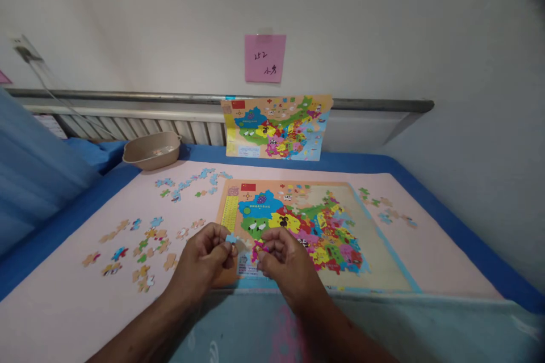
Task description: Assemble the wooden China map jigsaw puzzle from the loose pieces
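Note:
Between the thumb and fingers of my left hand (pixel 206 252) is a light blue puzzle piece (pixel 231 239). My right hand (pixel 284 261) is closed in a pinch, with a magenta puzzle piece (pixel 257 251) at its fingertips. Both hands are over the lower left part of a map jigsaw puzzle (pixel 293 218) in its tray (pixel 377 255). Much of the coloured map is filled with pieces; bare tray shows along the right side and at the top. My right hand hides part of the map's lower middle.
Loose puzzle pieces (pixel 147 247) lie scattered left of the tray, with more pieces (pixel 383 204) to its right. A printed reference map (pixel 276 127) leans upright at the back. A beige basin (pixel 152 150) stands at the back left. A pink note (pixel 264 58) hangs on the wall.

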Demonstrator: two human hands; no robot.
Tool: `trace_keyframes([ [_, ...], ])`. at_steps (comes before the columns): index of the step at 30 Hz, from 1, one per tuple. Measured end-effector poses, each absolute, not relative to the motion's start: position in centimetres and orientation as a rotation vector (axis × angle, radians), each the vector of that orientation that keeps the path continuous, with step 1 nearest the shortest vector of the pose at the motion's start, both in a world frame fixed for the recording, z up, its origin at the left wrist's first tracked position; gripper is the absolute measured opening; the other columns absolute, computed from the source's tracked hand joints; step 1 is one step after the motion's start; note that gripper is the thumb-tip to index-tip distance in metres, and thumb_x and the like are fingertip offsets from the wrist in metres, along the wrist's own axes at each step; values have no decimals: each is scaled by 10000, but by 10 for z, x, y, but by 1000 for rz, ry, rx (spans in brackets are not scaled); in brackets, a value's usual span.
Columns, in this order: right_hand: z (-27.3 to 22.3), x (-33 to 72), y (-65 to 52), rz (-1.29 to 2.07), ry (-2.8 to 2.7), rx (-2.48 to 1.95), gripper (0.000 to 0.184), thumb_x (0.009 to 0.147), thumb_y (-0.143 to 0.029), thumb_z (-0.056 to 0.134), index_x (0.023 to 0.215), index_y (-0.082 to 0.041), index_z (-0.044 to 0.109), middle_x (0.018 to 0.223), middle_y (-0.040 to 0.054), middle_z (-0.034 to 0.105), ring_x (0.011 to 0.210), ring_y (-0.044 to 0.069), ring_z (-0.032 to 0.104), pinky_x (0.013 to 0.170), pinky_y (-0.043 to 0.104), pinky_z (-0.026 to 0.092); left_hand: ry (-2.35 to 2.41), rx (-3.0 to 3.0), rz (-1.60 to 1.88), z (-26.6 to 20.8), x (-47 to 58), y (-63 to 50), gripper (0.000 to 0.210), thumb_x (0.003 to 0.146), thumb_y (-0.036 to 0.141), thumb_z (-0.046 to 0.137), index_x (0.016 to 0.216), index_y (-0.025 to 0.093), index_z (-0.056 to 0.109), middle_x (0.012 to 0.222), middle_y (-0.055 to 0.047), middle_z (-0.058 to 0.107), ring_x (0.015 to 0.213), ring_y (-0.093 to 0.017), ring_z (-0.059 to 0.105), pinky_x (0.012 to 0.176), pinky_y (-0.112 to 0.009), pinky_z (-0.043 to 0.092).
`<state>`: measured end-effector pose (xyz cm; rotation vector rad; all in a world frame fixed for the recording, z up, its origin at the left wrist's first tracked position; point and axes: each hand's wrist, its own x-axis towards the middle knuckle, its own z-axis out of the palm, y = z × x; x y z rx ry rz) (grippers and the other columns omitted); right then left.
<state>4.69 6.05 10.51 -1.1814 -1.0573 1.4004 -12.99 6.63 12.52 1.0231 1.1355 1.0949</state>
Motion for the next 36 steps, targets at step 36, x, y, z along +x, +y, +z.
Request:
trace_keyframes([
  [36, 106, 53, 61, 1488, -1257, -1089, 237, 839, -344, 621, 1009, -182, 584, 778, -6, 598, 667, 140, 552, 597, 263, 437, 1191, 1073, 768, 127, -117, 56, 299, 659, 403, 695, 619, 175, 506, 465, 50, 433, 422, -57, 273, 424, -223, 182],
])
